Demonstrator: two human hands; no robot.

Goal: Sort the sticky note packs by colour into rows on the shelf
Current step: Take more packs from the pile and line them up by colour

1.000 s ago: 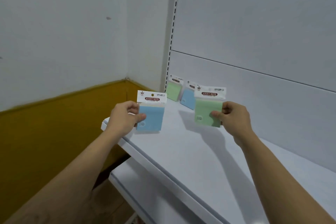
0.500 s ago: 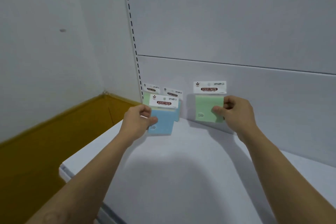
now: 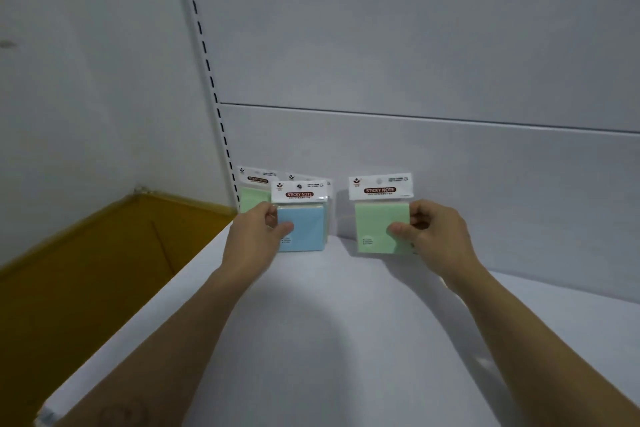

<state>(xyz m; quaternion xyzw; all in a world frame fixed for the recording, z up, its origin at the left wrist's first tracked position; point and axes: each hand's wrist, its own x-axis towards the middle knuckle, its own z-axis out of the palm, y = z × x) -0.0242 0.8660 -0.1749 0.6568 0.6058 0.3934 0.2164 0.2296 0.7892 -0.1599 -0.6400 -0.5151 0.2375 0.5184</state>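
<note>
My left hand point(image 3: 258, 236) pinches a blue sticky note pack point(image 3: 304, 227) by its left edge, upright and low over the white shelf point(image 3: 329, 340). It covers most of another pack point(image 3: 327, 184) leaning on the back panel. A green pack point(image 3: 252, 196) leans at the far left corner behind my left hand. My right hand point(image 3: 433, 236) pinches a second green sticky note pack point(image 3: 377, 229) by its right edge, upright near the back panel, a gap to the right of the blue one.
The shelf's grey back panel point(image 3: 450, 166) rises just behind the packs, with a slotted upright point(image 3: 211, 80) at its left. Left of the shelf lie a white wall point(image 3: 86, 80) and a mustard-yellow band point(image 3: 86, 270). Bare shelf surface stretches toward me and to the right.
Both hands carried their packs forward toward the back panel. The blue pack now stands right in front of the leaning packs, and the green pack sits lower, near the shelf.
</note>
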